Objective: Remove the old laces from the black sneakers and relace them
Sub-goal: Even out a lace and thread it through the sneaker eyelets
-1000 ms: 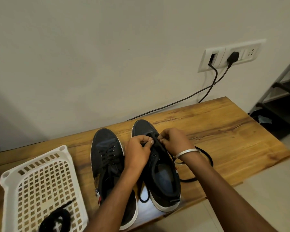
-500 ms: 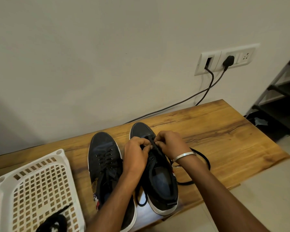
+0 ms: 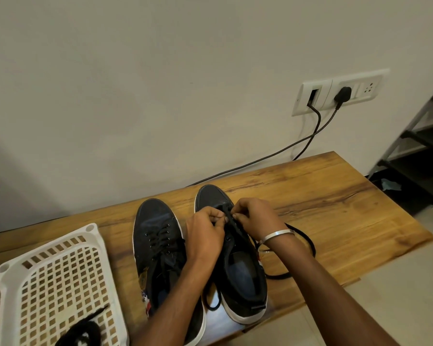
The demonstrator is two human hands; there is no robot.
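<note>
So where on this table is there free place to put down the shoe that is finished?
The widest bare patch of the table lies right of the right shoe, beyond the loose lace, toward the far edge. A narrow strip runs between the basket and the left shoe. Around both hands it is crowded.

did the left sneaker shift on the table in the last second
No. The left sneaker keeps its spot beside the white basket and its distance from the table back edge; only the camera moved.
</note>
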